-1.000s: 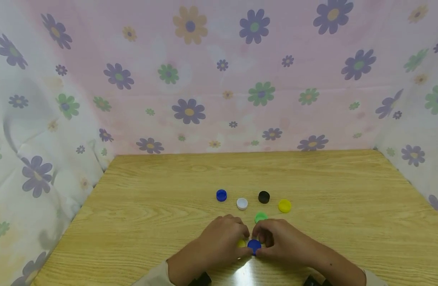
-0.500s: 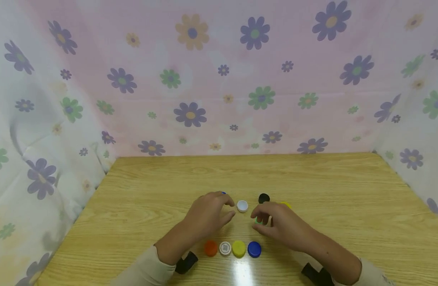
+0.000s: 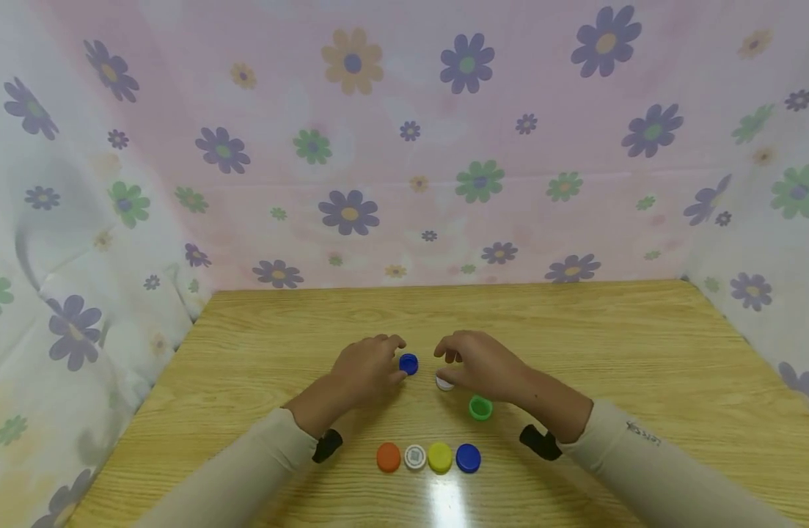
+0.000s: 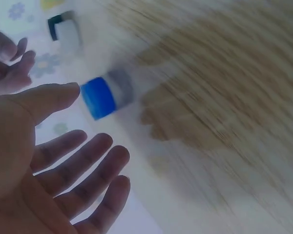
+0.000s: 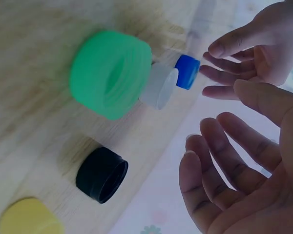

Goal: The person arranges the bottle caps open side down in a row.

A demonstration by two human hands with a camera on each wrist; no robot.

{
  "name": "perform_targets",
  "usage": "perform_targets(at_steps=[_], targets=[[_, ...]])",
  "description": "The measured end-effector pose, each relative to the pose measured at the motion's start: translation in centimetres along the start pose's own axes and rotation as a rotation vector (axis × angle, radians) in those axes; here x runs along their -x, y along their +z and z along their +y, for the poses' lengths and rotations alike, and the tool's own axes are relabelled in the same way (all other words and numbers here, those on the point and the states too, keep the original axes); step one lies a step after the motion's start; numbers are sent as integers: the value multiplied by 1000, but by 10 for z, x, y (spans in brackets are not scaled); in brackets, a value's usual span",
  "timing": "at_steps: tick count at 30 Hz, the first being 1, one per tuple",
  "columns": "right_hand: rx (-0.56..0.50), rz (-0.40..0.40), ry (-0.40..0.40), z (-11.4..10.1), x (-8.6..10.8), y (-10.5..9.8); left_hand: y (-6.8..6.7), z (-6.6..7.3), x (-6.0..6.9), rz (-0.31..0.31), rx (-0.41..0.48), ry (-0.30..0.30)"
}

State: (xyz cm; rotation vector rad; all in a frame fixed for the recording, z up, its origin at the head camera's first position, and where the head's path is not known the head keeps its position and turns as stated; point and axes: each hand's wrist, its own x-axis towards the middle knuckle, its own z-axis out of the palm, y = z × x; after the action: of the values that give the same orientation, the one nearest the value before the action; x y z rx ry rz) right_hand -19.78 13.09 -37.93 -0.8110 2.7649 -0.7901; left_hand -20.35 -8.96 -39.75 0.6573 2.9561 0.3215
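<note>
My left hand reaches toward an upturned blue bottle cap, thumb and fingers spread at its left side. In the left wrist view a gap shows between the fingers and that blue cap. My right hand hovers over a white cap, partly covering it, fingers loosely bent and holding nothing. An upturned green cap lies nearer me. The right wrist view shows a black cap and a yellow cap, both hidden behind the right hand in the head view.
Close to me, a row of caps runs left to right: orange, white, yellow and blue. They lie on a wooden table. Flowered cloth hangs behind and at both sides.
Both hands have let go of the blue cap at the row's right end and moved away from me. The left hand is now beside the far blue cap, the right above the white one.
</note>
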Motion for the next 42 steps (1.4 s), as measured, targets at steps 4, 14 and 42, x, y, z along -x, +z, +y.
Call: perform_targets(at_steps=[4, 14, 42], targets=[[5, -37, 17, -1, -16, 4, 2, -4, -6, -56, 53, -7], [29, -111, 43, -2, -44, 15, 4, -7, -12, -53, 37, 3], [20, -174, 108, -1, -60, 29, 1, -8, -14, -35, 88, 31]])
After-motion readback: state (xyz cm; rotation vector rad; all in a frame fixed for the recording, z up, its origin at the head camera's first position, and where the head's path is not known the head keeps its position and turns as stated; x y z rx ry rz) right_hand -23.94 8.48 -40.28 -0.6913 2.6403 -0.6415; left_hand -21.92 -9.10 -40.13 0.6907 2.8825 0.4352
